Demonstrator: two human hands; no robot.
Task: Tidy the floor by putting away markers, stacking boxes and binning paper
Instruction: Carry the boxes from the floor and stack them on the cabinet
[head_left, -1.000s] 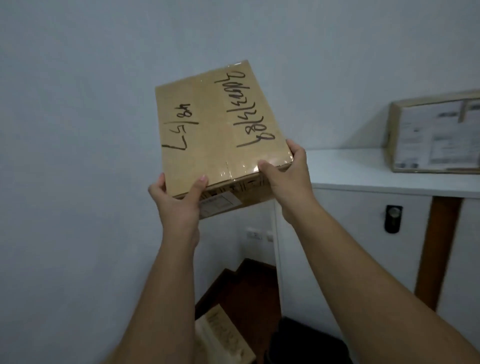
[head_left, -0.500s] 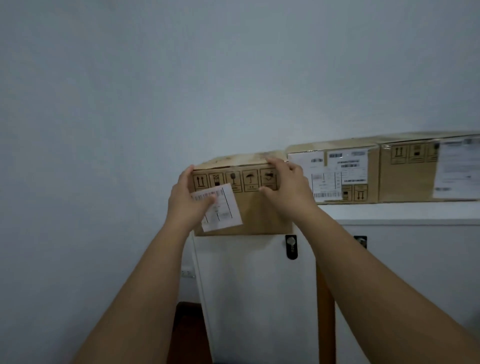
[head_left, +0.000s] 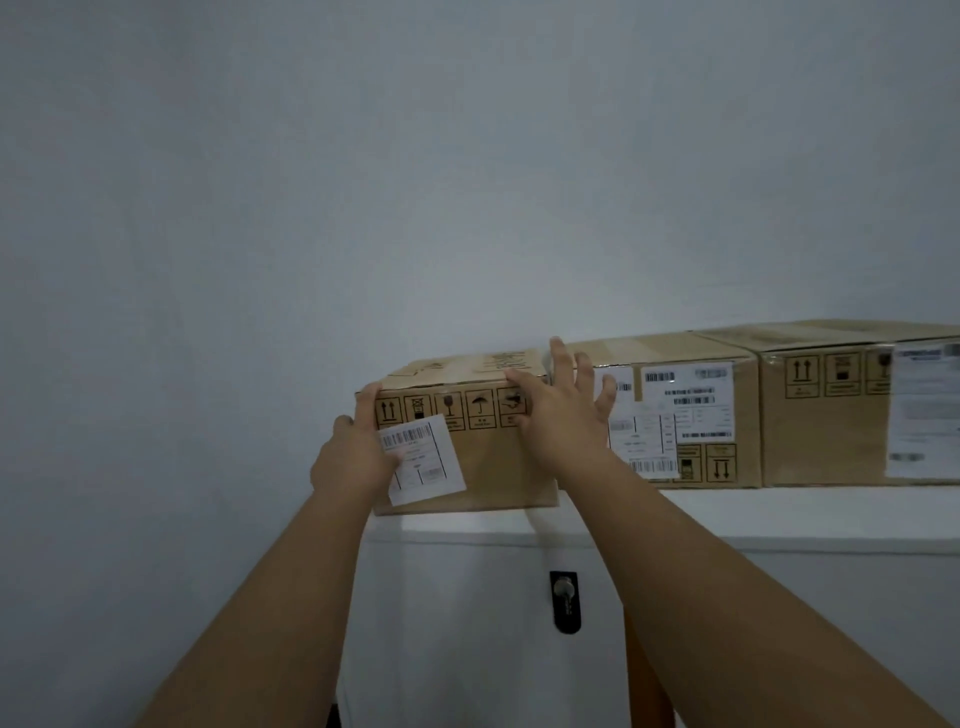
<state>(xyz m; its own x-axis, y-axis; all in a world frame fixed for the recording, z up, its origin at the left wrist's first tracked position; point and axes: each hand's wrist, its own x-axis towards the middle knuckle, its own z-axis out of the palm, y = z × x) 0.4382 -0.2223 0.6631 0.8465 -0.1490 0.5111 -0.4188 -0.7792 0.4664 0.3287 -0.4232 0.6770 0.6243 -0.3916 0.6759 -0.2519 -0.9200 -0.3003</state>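
1. Small cardboard box (head_left: 483, 441) sits at the left end of the white bench (head_left: 779, 519), against the wall, front edge at or slightly over the bench lip. Its right side is just beside a second box (head_left: 670, 410); a third box (head_left: 841, 410) stands further right in the same row.
2. Left hand (head_left: 358, 457): palm on the box's front left corner, thumb up near the top edge, pressing, not gripping around it. It partly covers a white barcode label (head_left: 423, 460) stuck on askew.
3. Right hand (head_left: 558, 415): fingers spread apart, palm flat on the box's upper right corner, fingertips overlapping the neighbour box. Closed on nothing.
4. Handling, judged: rigid taped carton, flat matte faces, decent friction. Probably light, going by its small size.
5. Printed wine-glass and umbrella symbols suggest fragile contents: set down, don't drop or shove hard.
6. Best hold: opposite side faces or bottom edges, two-handed. Avoid the label, whose lower corner seems to be lifting.
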